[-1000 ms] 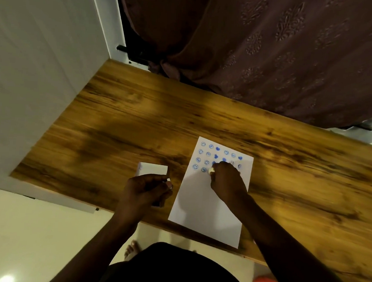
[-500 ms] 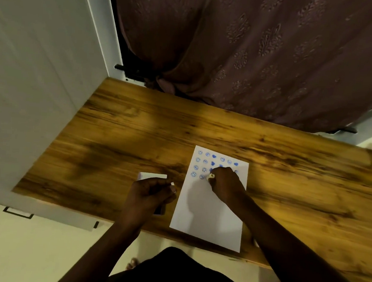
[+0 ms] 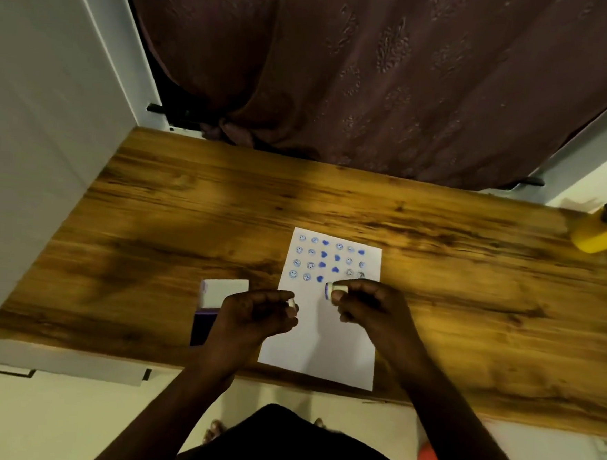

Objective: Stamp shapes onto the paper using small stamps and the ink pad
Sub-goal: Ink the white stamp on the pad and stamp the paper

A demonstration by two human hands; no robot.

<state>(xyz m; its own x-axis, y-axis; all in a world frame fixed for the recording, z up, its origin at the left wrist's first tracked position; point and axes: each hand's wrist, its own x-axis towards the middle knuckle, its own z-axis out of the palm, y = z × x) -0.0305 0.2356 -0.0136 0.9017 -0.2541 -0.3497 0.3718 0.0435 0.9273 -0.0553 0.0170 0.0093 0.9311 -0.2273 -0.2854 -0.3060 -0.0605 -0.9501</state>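
The right hand (image 3: 372, 308) pinches a small white stamp (image 3: 336, 289) between thumb and fingers. The grip is tight and the fingers are curled. Half a second ago this hand was pushing the stamp down on the paper (image 3: 323, 342). Now it has lifted the stamp and tipped it on its side, so its blue face points left. The stamp hangs just over the fourth row of blue marks (image 3: 323, 258), past the last heart. I cannot tell if a new mark is under it, because the stamp and fingers hide that spot. The left hand (image 3: 253, 316) has come up and nearer to the paper's left edge. It pinches the other stamp (image 3: 292, 303) at its fingertips, close to the right hand but not touching it. Behind the left hand sits the dark ink pad (image 3: 202, 325), partly hidden, with its white lid (image 3: 224, 290) just beyond it. The paper lies flat on the wood table (image 3: 470, 295), and its lower half is still blank. I think one press is done, and the stamp may need more ink from the pad before the next one. A yellow cup (image 3: 596, 239) stands far off at the right end of the table.
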